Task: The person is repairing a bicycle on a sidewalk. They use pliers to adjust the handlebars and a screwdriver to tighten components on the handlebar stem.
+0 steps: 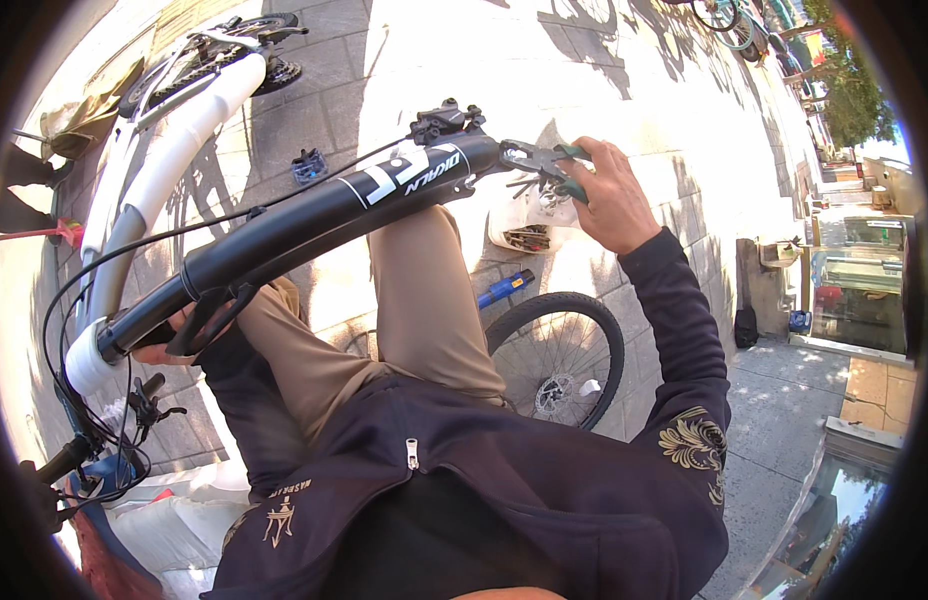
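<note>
Pliers point(550, 163) sat in the right hand point(616, 200), its fingers clasped round the green handles; their nose pointed left, at the near end of a fork point(314, 215). Whether the nose bit on that end could not be told. The fork lay left of this hand, its long axis slanting away leftward and toward the body, so the right hand was nearer the tip and the left hand point(164, 353) nearer the crown, partly hidden behind it; whether its fingers gripped could not be told. The fork looked glossy black, straight and thick, with white lettering and a brake caliper point(446, 122) near the tip. Bodyward of the right hand stood a tub point(499, 234) of small parts, then a blue tool point(504, 289) and a wheel point(614, 365). Farther off, well left, lay a white frame point(174, 160).
</note>
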Motion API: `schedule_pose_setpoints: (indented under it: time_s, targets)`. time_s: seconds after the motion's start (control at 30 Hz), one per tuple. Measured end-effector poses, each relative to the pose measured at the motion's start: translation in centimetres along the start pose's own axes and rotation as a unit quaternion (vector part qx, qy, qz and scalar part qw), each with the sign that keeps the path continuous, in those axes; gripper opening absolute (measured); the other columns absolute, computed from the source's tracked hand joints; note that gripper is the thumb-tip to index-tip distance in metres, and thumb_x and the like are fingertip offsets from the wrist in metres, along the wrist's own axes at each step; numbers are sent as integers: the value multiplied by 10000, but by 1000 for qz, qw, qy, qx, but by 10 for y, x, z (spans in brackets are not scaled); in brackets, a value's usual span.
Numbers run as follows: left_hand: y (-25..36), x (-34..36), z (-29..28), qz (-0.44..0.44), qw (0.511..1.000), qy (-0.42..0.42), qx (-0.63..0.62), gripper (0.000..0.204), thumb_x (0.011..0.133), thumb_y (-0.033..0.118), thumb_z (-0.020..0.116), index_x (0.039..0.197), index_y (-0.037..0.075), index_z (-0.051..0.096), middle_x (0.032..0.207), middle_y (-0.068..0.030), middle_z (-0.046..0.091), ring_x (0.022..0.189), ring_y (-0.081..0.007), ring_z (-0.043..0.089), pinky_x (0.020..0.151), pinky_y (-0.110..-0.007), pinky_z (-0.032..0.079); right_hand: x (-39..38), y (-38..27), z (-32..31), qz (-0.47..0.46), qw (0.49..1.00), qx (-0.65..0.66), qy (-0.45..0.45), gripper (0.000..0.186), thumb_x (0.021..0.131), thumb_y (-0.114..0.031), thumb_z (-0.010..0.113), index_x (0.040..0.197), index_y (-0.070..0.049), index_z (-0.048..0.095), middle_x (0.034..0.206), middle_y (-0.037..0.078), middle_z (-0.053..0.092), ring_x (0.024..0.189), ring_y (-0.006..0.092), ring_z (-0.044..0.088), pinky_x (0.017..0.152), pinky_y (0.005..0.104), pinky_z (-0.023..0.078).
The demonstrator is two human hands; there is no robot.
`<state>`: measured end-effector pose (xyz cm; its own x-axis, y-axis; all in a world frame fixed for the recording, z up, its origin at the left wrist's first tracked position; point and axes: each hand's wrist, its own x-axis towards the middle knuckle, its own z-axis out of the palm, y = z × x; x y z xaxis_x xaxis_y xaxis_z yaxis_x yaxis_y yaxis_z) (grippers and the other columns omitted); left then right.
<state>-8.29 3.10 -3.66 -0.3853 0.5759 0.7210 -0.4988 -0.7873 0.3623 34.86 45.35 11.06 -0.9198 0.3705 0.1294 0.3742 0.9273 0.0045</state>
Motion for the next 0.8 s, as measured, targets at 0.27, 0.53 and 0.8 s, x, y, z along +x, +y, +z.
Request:
schedule_pose_setpoints:
  time_s: [0.27, 0.53, 0.8]
  targets:
    - [1, 1, -4, -9, 1000, 5, -13, 758, 929, 726, 674, 1415, 145, 636, 949, -119, 672, 919, -262, 636, 745, -471, 545, -36, -94, -9, 173, 984, 45, -21, 266, 896, -61, 730, 1150, 20, 733, 1209, 239, 602, 1056, 426, 660, 928, 506, 539]
    - [-10, 7, 1, -9, 1000, -13, -9, 768, 935, 734, 660, 1435, 152, 629, 933, -116, 674, 891, -258, 644, 718, -462, 550, 49, 53, 33, -131, 987, -50, 75, 471, 733, 48, 814, 1171, -121, 777, 1346, 47, 610, 1247, 308, 622, 1037, 400, 581]
    - [-7, -9, -4, 10, 1000, -16, 10, 777, 941, 742, 646, 1455, 159, 623, 917, -112, 675, 863, -254, 651, 691, -454, 555, -24, -46, -4, 83, 996, 37, -24, 464, 868, -38, 752, 1330, -18, 706, 1350, 226, 553, 1228, 428, 589, 1074, 497, 495]
